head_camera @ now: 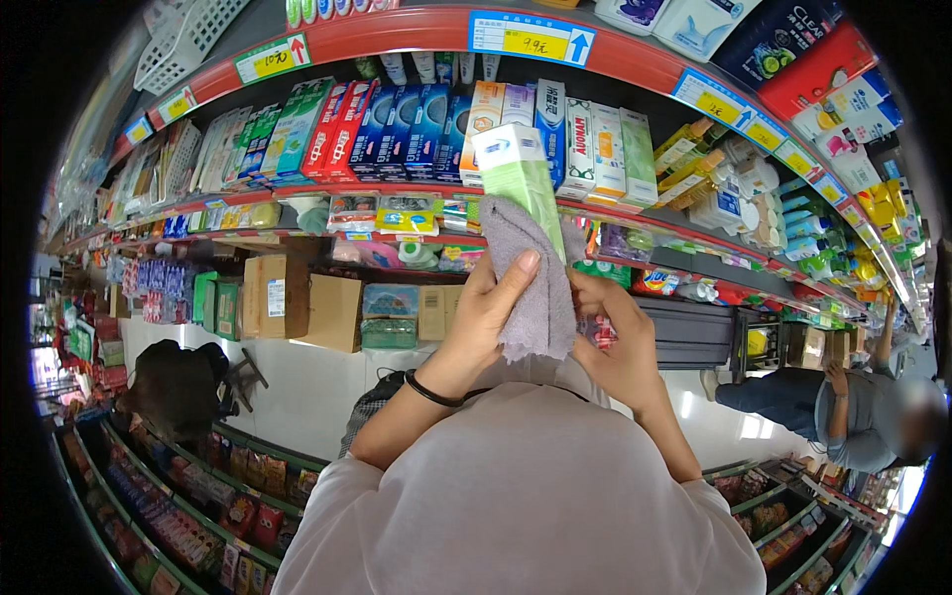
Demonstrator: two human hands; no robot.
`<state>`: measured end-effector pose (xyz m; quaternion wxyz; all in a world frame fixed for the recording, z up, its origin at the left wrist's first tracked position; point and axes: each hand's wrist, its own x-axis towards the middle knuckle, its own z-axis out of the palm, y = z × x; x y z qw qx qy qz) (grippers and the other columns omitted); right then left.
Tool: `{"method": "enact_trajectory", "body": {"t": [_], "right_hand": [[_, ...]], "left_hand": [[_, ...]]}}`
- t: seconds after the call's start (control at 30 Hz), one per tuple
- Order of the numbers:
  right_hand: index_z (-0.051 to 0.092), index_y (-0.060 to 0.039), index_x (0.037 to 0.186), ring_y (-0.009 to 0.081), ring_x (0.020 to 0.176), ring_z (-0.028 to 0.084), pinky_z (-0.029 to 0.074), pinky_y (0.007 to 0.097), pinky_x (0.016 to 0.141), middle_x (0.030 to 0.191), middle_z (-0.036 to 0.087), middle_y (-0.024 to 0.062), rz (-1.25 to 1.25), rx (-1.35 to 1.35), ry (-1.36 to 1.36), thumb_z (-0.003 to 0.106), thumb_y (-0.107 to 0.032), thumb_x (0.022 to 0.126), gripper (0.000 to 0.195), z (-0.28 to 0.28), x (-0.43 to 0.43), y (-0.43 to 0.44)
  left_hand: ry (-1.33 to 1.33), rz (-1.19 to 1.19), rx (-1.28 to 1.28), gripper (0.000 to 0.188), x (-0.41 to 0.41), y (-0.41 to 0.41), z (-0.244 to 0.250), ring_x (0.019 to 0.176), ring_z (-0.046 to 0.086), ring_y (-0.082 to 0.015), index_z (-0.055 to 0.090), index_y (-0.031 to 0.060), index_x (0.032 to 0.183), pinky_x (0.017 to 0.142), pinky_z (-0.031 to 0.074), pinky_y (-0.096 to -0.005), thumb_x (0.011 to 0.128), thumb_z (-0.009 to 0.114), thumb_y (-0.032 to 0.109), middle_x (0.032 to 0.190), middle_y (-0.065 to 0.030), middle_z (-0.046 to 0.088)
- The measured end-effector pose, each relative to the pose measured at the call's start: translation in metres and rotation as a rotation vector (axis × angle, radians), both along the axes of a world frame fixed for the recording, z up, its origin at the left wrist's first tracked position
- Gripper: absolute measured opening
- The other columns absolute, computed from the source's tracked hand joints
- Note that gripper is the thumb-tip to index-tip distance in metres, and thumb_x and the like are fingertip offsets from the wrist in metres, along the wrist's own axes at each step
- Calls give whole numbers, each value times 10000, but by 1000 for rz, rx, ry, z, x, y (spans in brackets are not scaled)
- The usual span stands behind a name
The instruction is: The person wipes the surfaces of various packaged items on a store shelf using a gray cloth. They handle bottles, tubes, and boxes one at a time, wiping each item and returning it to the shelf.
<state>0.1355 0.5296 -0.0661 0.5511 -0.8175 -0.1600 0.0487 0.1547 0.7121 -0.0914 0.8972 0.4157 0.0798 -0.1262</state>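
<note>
A tall green-and-white carton (pixel 523 178) points up and away from me, its lower part wrapped in a grey terry cloth (pixel 537 309). My left hand (pixel 494 309) grips both, with the thumb lying across the cloth's front. At the cloth's right edge, my right hand (pixel 621 335) has bent fingers and thumb against the fabric; the fingertips are partly hidden behind it. Just beyond the carton is a shelf row of toothpaste boxes, among them blue boxes (pixel 405 134), red boxes (pixel 338 134) and a similar green-and-white box (pixel 637 160).
A red shelf edge (pixel 416 33) with price tags spans above the row. Yellow bottles (pixel 688 156) lean to the right. Cardboard boxes (pixel 275 297) stand low at left, near a dark stool (pixel 242 379). Another person (pixel 855 409) is at far right; snack shelves (pixel 216 483) are behind me.
</note>
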Motion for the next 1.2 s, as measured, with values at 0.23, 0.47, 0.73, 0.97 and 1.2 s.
{"method": "enact_trajectory", "body": {"t": [0.23, 0.47, 0.73, 0.97, 1.2], "right_hand": [[640, -66, 1128, 302, 1029, 535, 472, 363, 797, 1209, 518, 132, -213, -277, -564, 725, 18, 612, 529, 3, 7, 18], [578, -61, 1176, 259, 1124, 536, 455, 349, 926, 1216, 538, 107, -76, -14, -122, 736, 7, 708, 498, 17, 21, 8], [451, 2, 1315, 185, 1179, 548, 450, 346, 993, 1246, 561, 101, -192, 782, 492, 638, -221, 960, 460, -23, 17, -5], [445, -9, 1373, 201, 1179, 577, 463, 390, 1005, 1309, 575, 107, -90, 1063, 679, 560, -356, 992, 528, -32, 10, 0], [461, -29, 1369, 187, 1164, 585, 462, 377, 992, 1294, 587, 83, -93, 1093, 806, 509, -364, 1012, 492, -47, 7, 1]], "left_hand": [[129, -157, -135, 515, -3, 5, 10, 1067, 603, -151, 481, -3, 1332, 888, 507, -304, 973, 605, 345, 1203, -87, 603], [-86, -89, 288, 582, -9, 2, -3, 1107, 551, -179, 423, -52, 1366, 952, 442, -311, 961, 619, 317, 1221, -122, 569], [-597, -219, 1038, 792, -2, 19, 2, 1122, 607, -362, 489, -37, 1328, 953, 480, -408, 709, 821, 330, 1227, -248, 596], [-716, -332, 1152, 985, -5, 25, 24, 1117, 606, -402, 449, -26, 1364, 934, 495, -430, 611, 876, 443, 1241, -256, 586], [-746, -426, 1235, 1080, -10, 34, 20, 1139, 577, -435, 373, -21, 1418, 932, 497, -439, 620, 827, 548, 1272, -274, 563]]}}
